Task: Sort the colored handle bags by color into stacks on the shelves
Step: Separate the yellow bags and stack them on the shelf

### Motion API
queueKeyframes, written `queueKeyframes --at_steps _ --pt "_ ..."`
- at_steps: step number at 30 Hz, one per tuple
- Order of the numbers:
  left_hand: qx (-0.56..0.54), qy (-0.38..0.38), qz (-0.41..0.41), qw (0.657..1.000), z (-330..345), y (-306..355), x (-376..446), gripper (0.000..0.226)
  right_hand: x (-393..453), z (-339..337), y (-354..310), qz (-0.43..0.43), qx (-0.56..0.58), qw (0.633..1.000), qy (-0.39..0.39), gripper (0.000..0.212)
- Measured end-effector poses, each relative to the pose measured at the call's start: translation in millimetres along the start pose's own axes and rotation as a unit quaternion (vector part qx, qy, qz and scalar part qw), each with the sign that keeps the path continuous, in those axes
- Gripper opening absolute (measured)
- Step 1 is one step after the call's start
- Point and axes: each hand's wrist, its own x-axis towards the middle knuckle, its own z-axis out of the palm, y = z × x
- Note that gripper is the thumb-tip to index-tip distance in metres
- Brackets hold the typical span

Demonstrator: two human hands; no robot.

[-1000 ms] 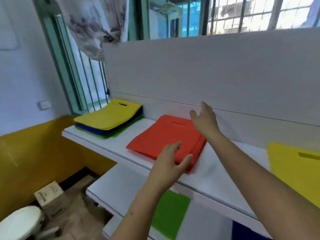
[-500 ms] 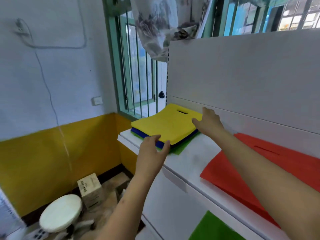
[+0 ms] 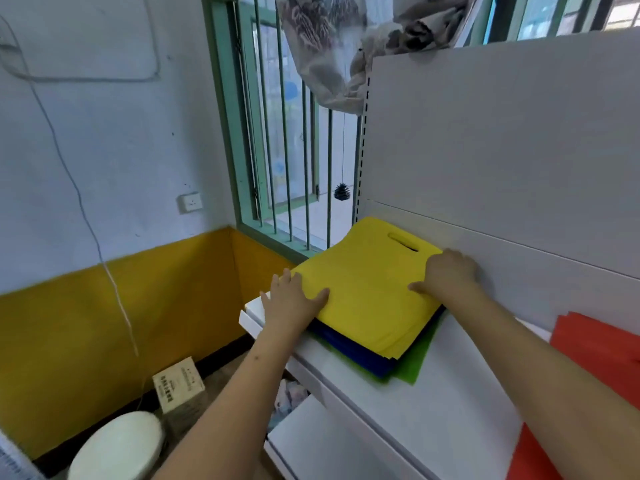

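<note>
A: What is on the top shelf (image 3: 433,403) right now?

B: A mixed stack at its left end, centre of the frame. Yellow handle bags (image 3: 367,292) lie on top, with the die-cut handle slot toward the white back panel (image 3: 502,140). Blue bags (image 3: 349,348) show under them along the near edge, and a green bag (image 3: 417,365) sticks out at the bottom right corner of the stack.

A: And the hands?

B: Both are at the yellow bags. The left hand (image 3: 294,301) is at the stack's left edge, thumb laid over the top sheet and fingers spread along the side; whether the fingers go under the edge I cannot tell. The right hand (image 3: 446,275) sits at the far right corner by the back panel, fingers curled down over the edge, thumb flat on the yellow surface.

A: Anything else sorted?

B: Red bags (image 3: 602,351) lie at the right edge of the frame, on the same shelf, well apart from the stack.

A: And the room?

B: A barred window with a green frame (image 3: 221,109) upper centre, a patterned curtain (image 3: 346,46) bunched above the panel, a wall socket (image 3: 190,202), a white round stool (image 3: 117,448) and a small cardboard box (image 3: 178,384) at lower left.
</note>
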Motion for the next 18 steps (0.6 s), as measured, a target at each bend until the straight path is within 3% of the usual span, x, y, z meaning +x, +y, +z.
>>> queueKeyframes --at_steps 3,6,9,11,12,14,16,18 --pt "0.032 0.033 0.023 0.999 9.0 0.2 -0.1 0.072 -2.9 1.7 -8.2 0.005 -0.026 0.999 0.018 0.055" --pt "0.050 0.043 0.069 0.995 5.5 7.1 -3.0 0.053 -10.3 7.1 -25.5 -0.010 -0.062 0.997 0.033 0.021" --pt "0.083 0.037 0.125 0.988 2.5 11.9 -6.2 0.042 -24.4 13.6 -45.7 -0.018 -0.095 0.995 0.036 0.025" --pt "0.072 0.039 0.156 0.984 -0.1 13.3 -5.2 0.037 -31.0 10.6 -48.3 -0.011 -0.056 0.998 0.038 0.026" --pt "0.033 0.035 0.159 0.986 -1.2 15.2 -6.3 0.035 -31.4 10.2 -44.0 -0.009 -0.004 0.999 0.048 0.026" --pt "-0.152 0.015 0.130 0.980 -7.1 19.9 -9.2 0.033 -39.1 4.8 -33.4 0.000 0.121 0.991 0.057 0.031" --pt "-0.349 0.014 0.112 0.930 -21.9 30.5 -17.9 0.026 -57.1 0.0 -19.4 0.031 0.240 0.963 0.117 0.035" --pt "-0.446 -0.025 0.107 0.888 -36.1 48.7 -30.2 0.012 -81.9 -5.7 -2.2 0.080 0.305 0.930 0.189 0.037"
